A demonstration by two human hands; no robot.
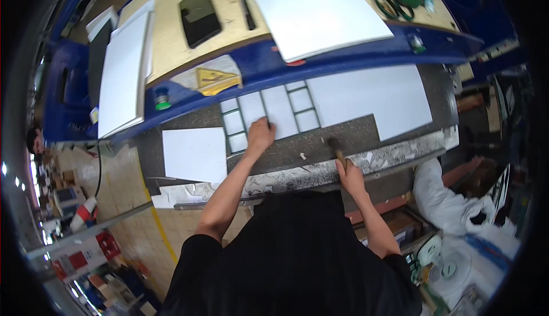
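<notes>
White board (366, 96) lies flat on a dark work bed (357, 133), its back edge running close along a blue beam (354, 44). Front edge stepped: it drops lower toward the right end. Between that edge and a speckled metal ledge (303, 174), a strip of the bed shows, sprinkled with pale scraps; more room there under the board's middle than at its lower right corner. The beam bounds the far side. Left of the board, just beside its end, a loose white sheet (194, 153) takes up the room, its lower edge near the ledge.

Left hand (261, 135) down on the board near its front edge, fingers bent; fingertips partly hidden, cannot tell whether they pinch or only press. Right hand (351, 178) closed around the handle of a small tool (341, 155), above the ledge; the tool's dark head points toward the board, too blurred to name. Paper stack (320, 13) cut off at the top of the view; green-handled scissors (392, 4) cut off too.

Board surface plain white; dark green lines (263, 104) divide its left part into long panels and small boxes. Right part unmarked.
</notes>
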